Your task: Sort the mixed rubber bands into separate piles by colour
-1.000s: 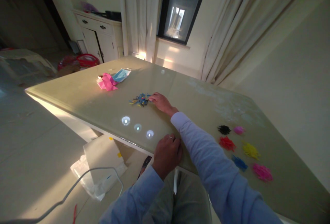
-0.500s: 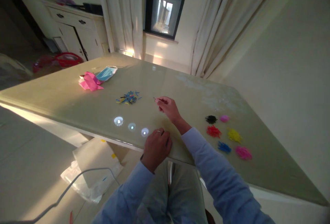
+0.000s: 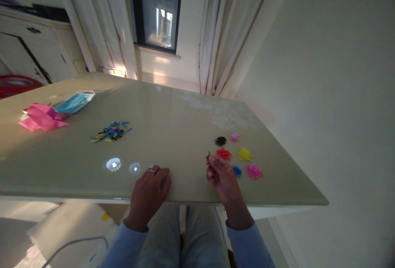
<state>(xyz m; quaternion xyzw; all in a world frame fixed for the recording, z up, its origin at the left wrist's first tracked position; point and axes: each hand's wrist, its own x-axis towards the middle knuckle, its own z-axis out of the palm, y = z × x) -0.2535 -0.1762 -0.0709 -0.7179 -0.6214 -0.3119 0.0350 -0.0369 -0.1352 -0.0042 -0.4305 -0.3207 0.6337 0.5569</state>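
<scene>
My right hand (image 3: 222,177) pinches a small dark band (image 3: 209,155) above the table, just left of a red pile (image 3: 224,153) and a blue pile (image 3: 237,171). My left hand (image 3: 150,192), with a ring on one finger, rests at the table's front edge, fingers curled; nothing shows in it. Close around the right hand lie a black pile (image 3: 220,141), a small pink pile (image 3: 234,137), a yellow pile (image 3: 245,154) and a larger pink pile (image 3: 254,172). A mixed pile (image 3: 112,132) of blue, yellow and black pieces lies left of centre.
A blue face mask (image 3: 75,102) and crumpled pink paper (image 3: 44,116) lie on the left of the glossy table (image 3: 173,136). Behind it are curtains, a window and, at the left, a white cabinet (image 3: 40,33). A wall borders the right side.
The view has turned to the right. My right hand has moved from near the mixed pile to beside the sorted colour piles, still pinching the dark band. My left hand stays at the front edge.
</scene>
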